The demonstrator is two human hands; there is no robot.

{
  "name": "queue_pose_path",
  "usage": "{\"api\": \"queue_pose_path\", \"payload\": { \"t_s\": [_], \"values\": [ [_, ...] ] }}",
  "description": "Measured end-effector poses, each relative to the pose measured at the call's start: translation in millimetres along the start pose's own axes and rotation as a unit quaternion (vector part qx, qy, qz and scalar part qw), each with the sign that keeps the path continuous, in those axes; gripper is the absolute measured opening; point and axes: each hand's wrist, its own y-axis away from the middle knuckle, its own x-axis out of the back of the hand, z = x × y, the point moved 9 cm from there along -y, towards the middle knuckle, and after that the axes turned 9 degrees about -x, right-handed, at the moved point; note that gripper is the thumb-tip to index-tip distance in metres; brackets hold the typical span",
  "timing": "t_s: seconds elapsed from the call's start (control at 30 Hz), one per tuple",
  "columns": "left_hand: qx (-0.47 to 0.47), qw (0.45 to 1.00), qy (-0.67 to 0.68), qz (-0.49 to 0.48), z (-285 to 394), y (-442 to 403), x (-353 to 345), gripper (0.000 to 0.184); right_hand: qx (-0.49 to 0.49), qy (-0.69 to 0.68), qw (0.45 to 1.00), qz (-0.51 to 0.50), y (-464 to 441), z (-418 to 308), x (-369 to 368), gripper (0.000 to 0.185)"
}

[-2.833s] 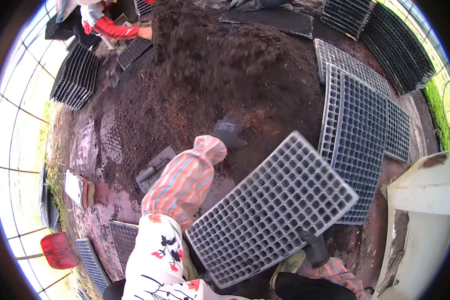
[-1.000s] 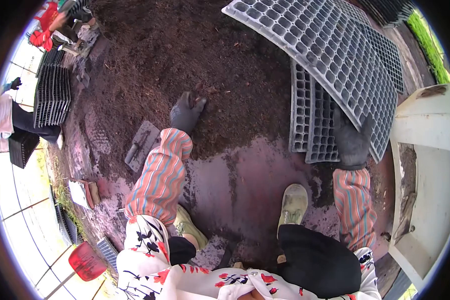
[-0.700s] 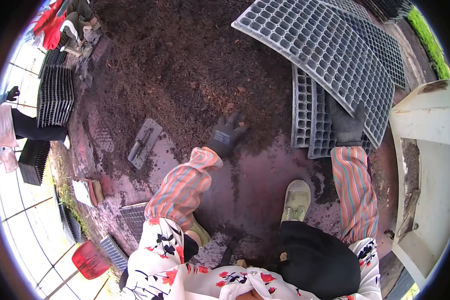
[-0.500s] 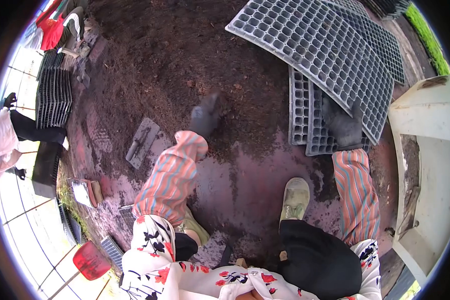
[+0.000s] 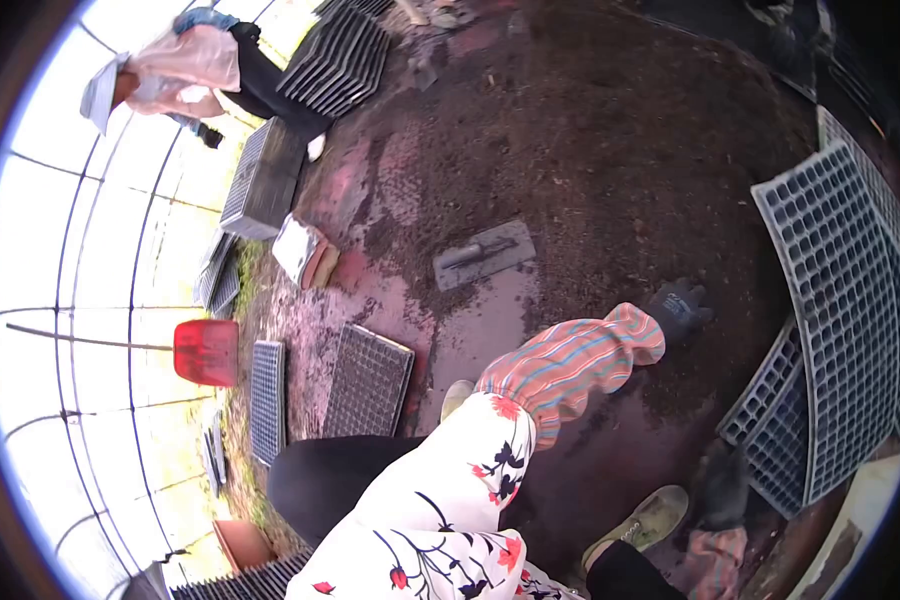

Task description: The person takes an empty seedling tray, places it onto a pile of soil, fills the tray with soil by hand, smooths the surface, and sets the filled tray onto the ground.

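My left hand (image 5: 680, 305), in a dark glove, rests on or just over the dark soil (image 5: 660, 180), fingers apart, nothing visible in it. My right hand (image 5: 720, 485), gloved too, is smeared by motion beside the lower edge of the empty cell seedling trays (image 5: 840, 300). Whether it touches them is unclear, and its fingers cannot be made out. One large tray lies slanted over others, partly covering them. Left of the soil, a flat trowel (image 5: 510, 247) lies with its handle up on the pinkish ground sheet.
A soil-filled tray (image 5: 370, 385) and another tray (image 5: 267, 400) lie at left, near a red shovel (image 5: 206, 352). Tray stacks (image 5: 265, 180) stand along the netting, where a co-worker (image 5: 185, 75) in a pale hat is. My shoe (image 5: 650, 520) is beside my right hand.
The view has swung left, shifting the scene rightward and bringing the soil-filled tray into sight. My left hand's fingers now show spread. My right hand, earlier over the lower trays, is now blurred beside their edge.
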Motion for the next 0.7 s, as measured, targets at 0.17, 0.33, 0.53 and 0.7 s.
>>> {"api": "queue_pose_path", "payload": {
  "t_s": [0.17,0.33,0.53,0.7],
  "values": [
    [0.606,0.683,-0.269,0.306,-10,100,40,0.024,0.084,0.293,0.952,-0.004,-3,32,6,0.026],
    [0.613,0.598,-0.347,0.382,5,166,-37,0.017,0.082,0.38,0.92,-0.057,7,14,-6,0.028],
    [0.79,0.299,-0.447,0.295,42,164,-59,0.012,-0.061,-0.285,0.953,-0.086,73,-41,2,0.038],
    [0.865,0.078,-0.457,0.191,88,159,-52,0.008,-0.193,-0.475,0.845,-0.152,70,-7,-33,0.04]
  ]
}}
